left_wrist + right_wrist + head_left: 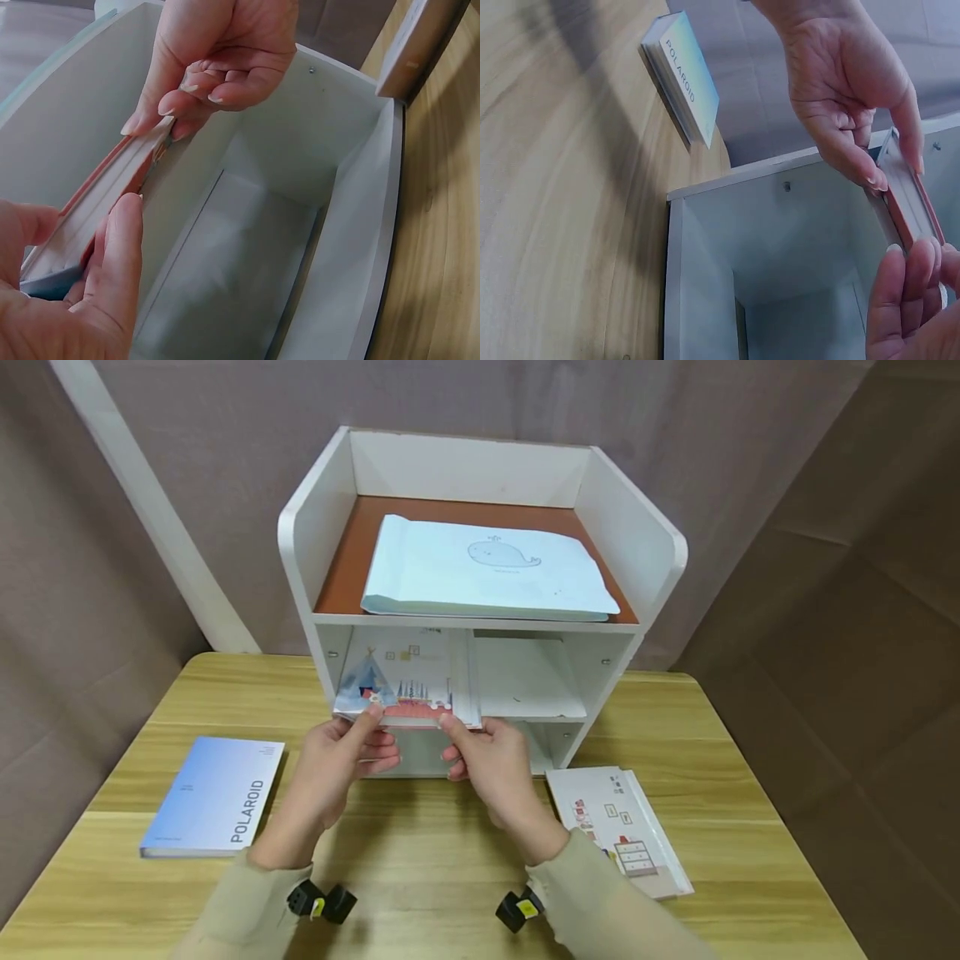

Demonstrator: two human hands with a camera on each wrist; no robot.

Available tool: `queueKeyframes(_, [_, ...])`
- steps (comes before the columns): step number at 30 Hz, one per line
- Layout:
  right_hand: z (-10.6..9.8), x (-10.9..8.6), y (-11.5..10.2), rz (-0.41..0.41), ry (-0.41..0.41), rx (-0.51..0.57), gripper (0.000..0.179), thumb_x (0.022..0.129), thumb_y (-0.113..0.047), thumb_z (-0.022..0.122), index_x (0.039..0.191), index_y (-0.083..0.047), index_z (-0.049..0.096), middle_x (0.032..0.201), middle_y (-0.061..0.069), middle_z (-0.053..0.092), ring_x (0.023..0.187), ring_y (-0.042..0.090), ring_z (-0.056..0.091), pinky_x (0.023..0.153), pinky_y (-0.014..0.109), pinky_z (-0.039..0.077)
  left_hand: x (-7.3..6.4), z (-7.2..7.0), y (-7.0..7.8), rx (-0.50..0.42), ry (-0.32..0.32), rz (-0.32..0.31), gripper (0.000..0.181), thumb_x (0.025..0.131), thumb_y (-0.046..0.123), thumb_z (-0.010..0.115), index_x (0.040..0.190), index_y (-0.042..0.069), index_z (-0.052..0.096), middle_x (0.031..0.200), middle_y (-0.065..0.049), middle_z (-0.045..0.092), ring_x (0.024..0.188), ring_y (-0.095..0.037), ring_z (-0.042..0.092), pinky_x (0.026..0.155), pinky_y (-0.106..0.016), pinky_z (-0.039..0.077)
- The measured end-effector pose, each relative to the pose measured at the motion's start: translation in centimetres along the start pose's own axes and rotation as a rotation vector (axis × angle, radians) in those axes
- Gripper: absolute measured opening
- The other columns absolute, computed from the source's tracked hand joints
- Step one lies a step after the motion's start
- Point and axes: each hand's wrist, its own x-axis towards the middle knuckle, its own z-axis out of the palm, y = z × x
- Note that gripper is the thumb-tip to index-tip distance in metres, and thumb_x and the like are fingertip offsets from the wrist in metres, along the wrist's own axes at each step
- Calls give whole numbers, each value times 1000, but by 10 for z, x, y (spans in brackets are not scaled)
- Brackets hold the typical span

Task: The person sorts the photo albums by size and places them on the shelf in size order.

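An illustrated book (408, 681) with a blue tent and red rug on its cover lies partly inside the middle compartment of a white shelf unit (632, 560). Its near edge is pinched on both sides: my left hand (335, 764) holds the left end, thumb on top and fingers beneath, and my right hand (495, 767) grips the right end the same way. Both wrist views show the book's page edges (94, 206) between the thumbs and fingers. How far back the book reaches is hidden under the top shelf.
A whale-print book (487, 568) lies on the brown top shelf. On the wooden table (442, 877), a blue POLAROID book (213, 797) sits left and another illustrated book (622, 835) sits right. The lower compartment (225, 262) lies below the hands.
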Motion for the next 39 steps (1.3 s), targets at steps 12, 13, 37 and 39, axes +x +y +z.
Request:
queueKeyframes(12, [-7, -4, 4, -73, 1, -113, 49, 85, -51, 69, 94, -3, 61, 70, 13, 68, 57, 25, 65, 59, 38, 59, -9, 9, -5, 66, 46, 11, 54, 98, 43, 53, 117, -8, 48, 103, -21, 58, 88, -29, 65, 71, -41, 59])
queueKeyframes(13, [-11, -5, 5, -99, 3, -140, 48, 85, -51, 69, 93, -4, 61, 71, 12, 68, 58, 26, 65, 60, 39, 58, -11, 9, -6, 82, 40, 17, 53, 98, 42, 53, 118, -7, 47, 106, -22, 58, 92, -30, 65, 72, -41, 59])
queueKeyframes(37, [-133, -32, 47, -216, 25, -748, 62, 84, -58, 67, 125, -13, 54, 111, 5, 64, 100, 22, 59, 84, 41, 52, -41, 39, -66, 518, -112, 65, 95, 79, 53, 75, 149, 11, 26, 136, -11, 44, 122, -30, 48, 95, -45, 49])
queueKeyframes(39, [-140, -34, 50, -214, 37, -780, 63, 84, -58, 66, 125, -12, 55, 110, 5, 64, 98, 21, 59, 83, 41, 52, -43, 44, -72, 518, -135, 64, 96, 79, 53, 75, 149, 10, 25, 135, -13, 44, 121, -31, 49, 95, -45, 49])
